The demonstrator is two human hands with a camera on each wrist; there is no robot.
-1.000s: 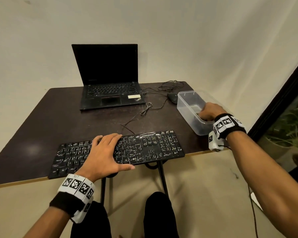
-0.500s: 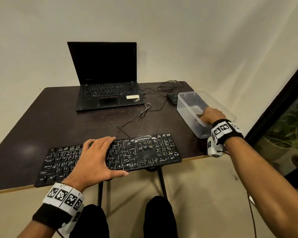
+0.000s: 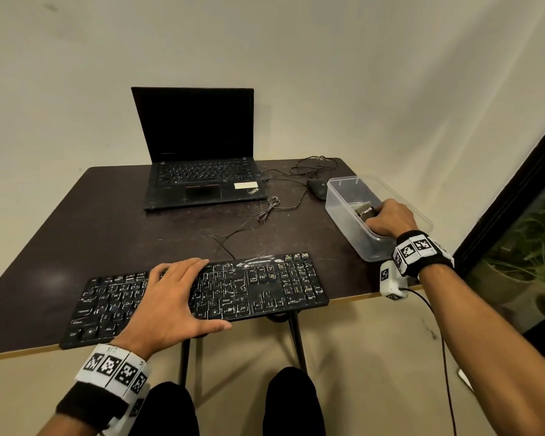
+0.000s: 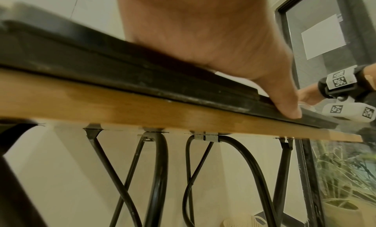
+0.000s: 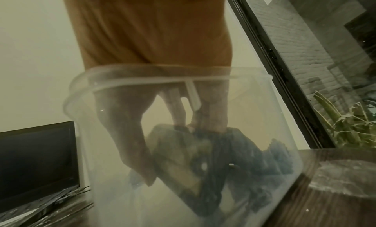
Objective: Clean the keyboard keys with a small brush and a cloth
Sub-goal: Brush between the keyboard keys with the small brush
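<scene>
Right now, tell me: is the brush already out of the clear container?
No, the brush sits inside the clear container, gripped by the right hand.

Left hand flat on keyboard, thumb at front edge; keyboard on table edge.

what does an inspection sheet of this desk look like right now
surface: dark table, dusty, pale front edge
job's things: keyboard at the front edge, keys smeared white; brush and blue cloth inside the clear tub
clutter: open laptop, screen dark; mouse beside the tub
grippers: left hand flat on the keyboard; right hand in the tub, fingers round the brush
cables: loose wires between laptop, mouse and keyboard
surroundings: plain wall, dark-framed glass at right, plants beyond
</scene>
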